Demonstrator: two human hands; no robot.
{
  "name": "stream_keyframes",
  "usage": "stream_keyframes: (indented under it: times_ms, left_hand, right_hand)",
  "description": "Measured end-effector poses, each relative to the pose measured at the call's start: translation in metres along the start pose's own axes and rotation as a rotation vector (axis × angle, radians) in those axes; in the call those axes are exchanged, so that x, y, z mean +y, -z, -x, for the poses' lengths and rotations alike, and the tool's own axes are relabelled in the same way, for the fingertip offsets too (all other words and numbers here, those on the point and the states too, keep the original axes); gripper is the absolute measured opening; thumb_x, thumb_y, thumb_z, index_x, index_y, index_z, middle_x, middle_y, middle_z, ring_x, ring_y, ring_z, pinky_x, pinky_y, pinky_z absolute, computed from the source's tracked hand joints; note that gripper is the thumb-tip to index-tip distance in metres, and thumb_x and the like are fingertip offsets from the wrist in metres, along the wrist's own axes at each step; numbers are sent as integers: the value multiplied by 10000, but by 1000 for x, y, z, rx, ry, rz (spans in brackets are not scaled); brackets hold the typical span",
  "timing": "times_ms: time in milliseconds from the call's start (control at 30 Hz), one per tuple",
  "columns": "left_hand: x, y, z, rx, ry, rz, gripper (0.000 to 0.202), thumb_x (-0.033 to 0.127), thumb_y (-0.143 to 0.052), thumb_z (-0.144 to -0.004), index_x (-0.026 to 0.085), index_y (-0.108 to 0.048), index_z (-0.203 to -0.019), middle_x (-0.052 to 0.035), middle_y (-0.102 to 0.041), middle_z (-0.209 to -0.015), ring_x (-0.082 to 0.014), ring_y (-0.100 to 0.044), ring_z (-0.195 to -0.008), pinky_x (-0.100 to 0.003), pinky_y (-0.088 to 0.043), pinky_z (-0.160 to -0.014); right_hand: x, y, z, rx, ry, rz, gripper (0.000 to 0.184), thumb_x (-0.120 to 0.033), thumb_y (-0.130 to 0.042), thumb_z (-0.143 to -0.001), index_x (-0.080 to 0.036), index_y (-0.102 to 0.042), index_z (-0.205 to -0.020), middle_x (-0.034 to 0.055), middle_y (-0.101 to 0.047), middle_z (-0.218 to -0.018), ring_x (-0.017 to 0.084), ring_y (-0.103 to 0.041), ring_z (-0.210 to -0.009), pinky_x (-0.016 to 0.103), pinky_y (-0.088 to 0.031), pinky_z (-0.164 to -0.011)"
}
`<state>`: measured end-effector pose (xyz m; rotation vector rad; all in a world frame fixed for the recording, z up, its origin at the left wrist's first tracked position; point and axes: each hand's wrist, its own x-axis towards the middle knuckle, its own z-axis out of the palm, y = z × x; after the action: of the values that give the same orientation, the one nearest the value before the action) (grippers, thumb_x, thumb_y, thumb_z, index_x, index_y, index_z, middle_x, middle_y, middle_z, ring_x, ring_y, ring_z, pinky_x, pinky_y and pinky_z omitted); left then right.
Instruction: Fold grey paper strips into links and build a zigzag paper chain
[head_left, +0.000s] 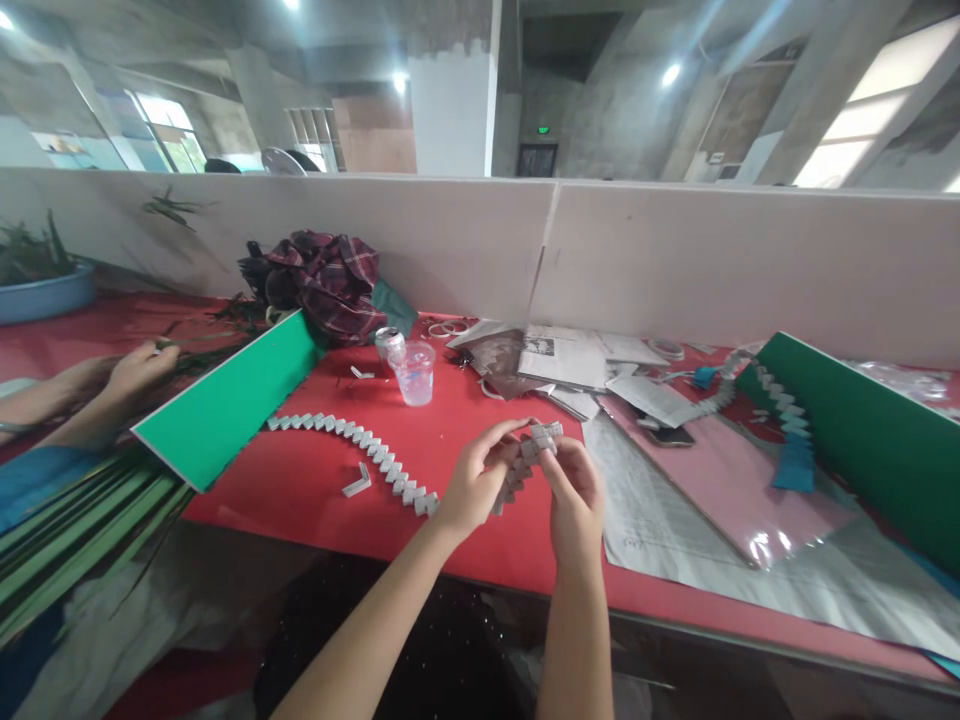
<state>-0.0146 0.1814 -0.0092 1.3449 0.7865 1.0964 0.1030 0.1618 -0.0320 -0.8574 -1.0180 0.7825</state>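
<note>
A long chain of folded grey paper links (352, 437) lies across the red table (300, 490) and rises into my hands. My left hand (476, 480) is closed on the chain's raised end, fingers pinched around the links. My right hand (574, 490) is closed too, thumb and fingers pinching the topmost links (546, 434). One loose folded link (357, 482) lies on the table just left of the chain.
A clear plastic cup (415, 373) and a can (388, 342) stand behind. Green boards (225, 405) (870, 440) flank my area. Newspapers (566, 355), a pink sheet (720, 480) with a phone (670, 436) on it and a plaid cloth (326, 280) lie around. Another person's hands (127, 375) work with green leaves at left.
</note>
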Motion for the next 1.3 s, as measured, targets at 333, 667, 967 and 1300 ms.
stream_keyframes:
  times_ms: [333,667,967,1300]
  left_hand:
    - [-2,10,-5,73,116,149,421,513,-521,-815,172,-637,-1034,-32,-604,-714,-127,-565,-614,-216,-441,-555]
    - [-5,23,-13,114,258,393,225,282,-694,-702,158,-664,-888,-20,-643,-756,-119,-577,-628,-229,-447,-573]
    - [-7,27,-13,-46,215,666,115,148,-643,-751,131,-632,-865,-7,-575,-675,-126,-600,-610,-235,-474,-567]
    - [-8,23,-11,-38,212,661,265,116,-620,-766,160,-645,-1026,-27,-629,-779,-103,-597,-650,-235,-482,-625]
  right_hand:
    - [6,-7,0,-162,30,359,120,-290,-546,-833,-206,-616,-883,29,-633,-822,176,-584,-793,287,-460,-720]
    - [8,-11,0,-192,-41,215,142,-307,-596,-808,-197,-644,-885,41,-664,-854,191,-616,-821,311,-497,-732]
    - [4,-11,-1,132,119,246,149,-319,-625,-790,-177,-658,-820,36,-642,-768,168,-606,-727,290,-494,-663]
    - [7,-12,3,67,101,309,177,-341,-623,-781,-166,-634,-799,57,-656,-774,187,-620,-736,313,-516,-686]
